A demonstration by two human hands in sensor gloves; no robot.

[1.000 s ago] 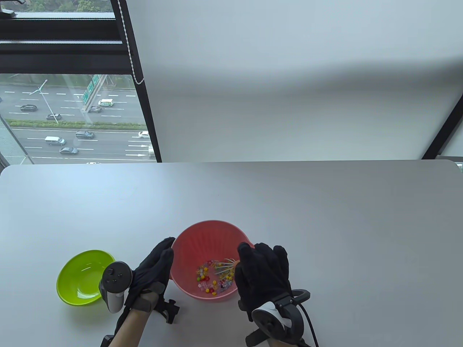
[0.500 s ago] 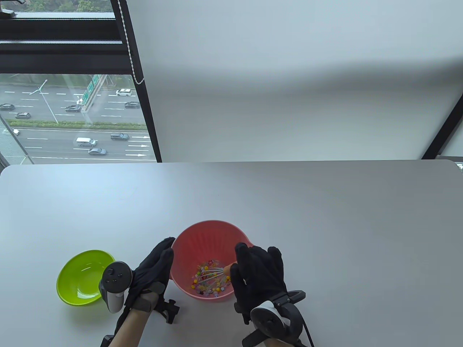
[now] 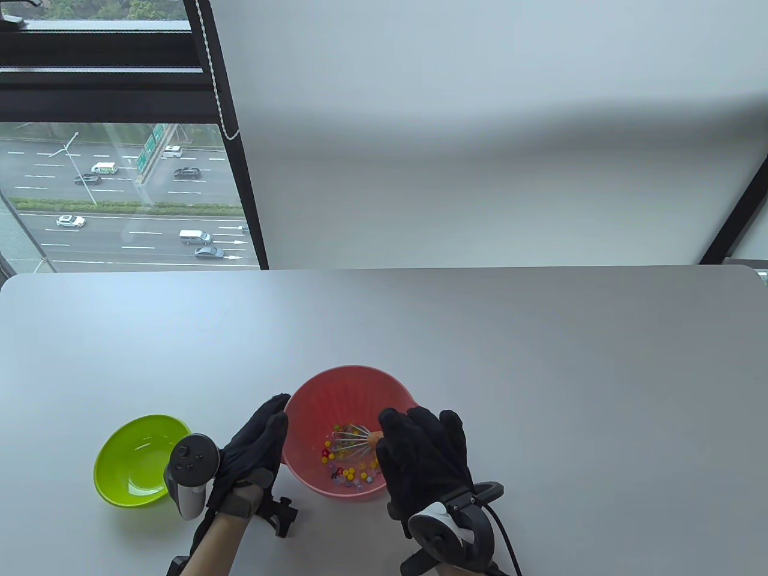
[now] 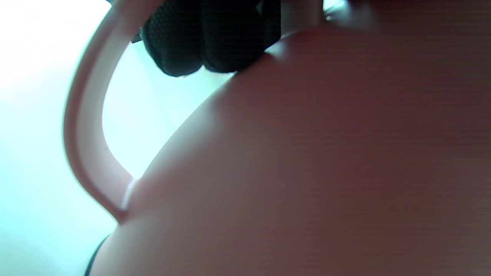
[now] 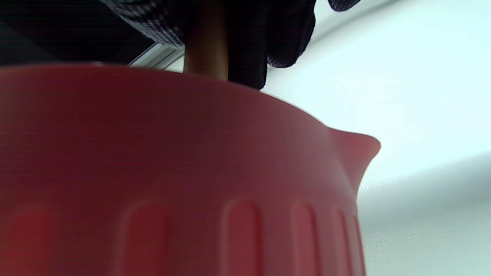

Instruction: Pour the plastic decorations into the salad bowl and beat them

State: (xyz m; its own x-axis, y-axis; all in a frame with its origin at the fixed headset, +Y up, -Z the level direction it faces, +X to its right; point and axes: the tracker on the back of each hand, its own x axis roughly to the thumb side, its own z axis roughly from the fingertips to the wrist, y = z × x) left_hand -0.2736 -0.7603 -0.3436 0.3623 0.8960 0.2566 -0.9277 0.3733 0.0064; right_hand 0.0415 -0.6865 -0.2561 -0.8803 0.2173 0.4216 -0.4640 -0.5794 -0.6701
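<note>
Room: behind the white table (image 3: pixel 480 336) a pale wall fills most of the table view; at the upper left a dark-framed window (image 3: pixel 120 192) looks down on a road with cars.
Surface: white and matte; the pink salad bowl (image 3: pixel 345 393) stands near its front edge, and everything else is told from that bowl.
Decorations: small coloured plastic decorations (image 3: pixel 351 471) lie scattered over the bowl's floor.
Whisk: a wire whisk (image 3: pixel 351 441) reaches into the bowl from its right side, wires down among the decorations.
Right hand: the right hand (image 3: pixel 423 459) is at the bowl's right rim, fingers curled round the whisk handle.
Left hand: the left hand (image 3: pixel 255 447) lies against the bowl's left outer wall with straight fingers, touching it.
Green bowl: a lime green bowl (image 3: pixel 141 459) sits to the left of the salad bowl, beyond the left hand; nothing shows inside it.
Table view only: the decorations, the whisk wires, the green bowl and the window.
Left wrist view only: the bowl's looped handle (image 4: pixel 86 126) close up, with gloved fingertips (image 4: pixel 207 42) resting on the pink wall beside it.
Right wrist view only: the bowl's fluted outer wall, its pour spout (image 5: pixel 358 147), and the tan whisk handle (image 5: pixel 207 46) clamped between gloved fingers above the rim.
</note>
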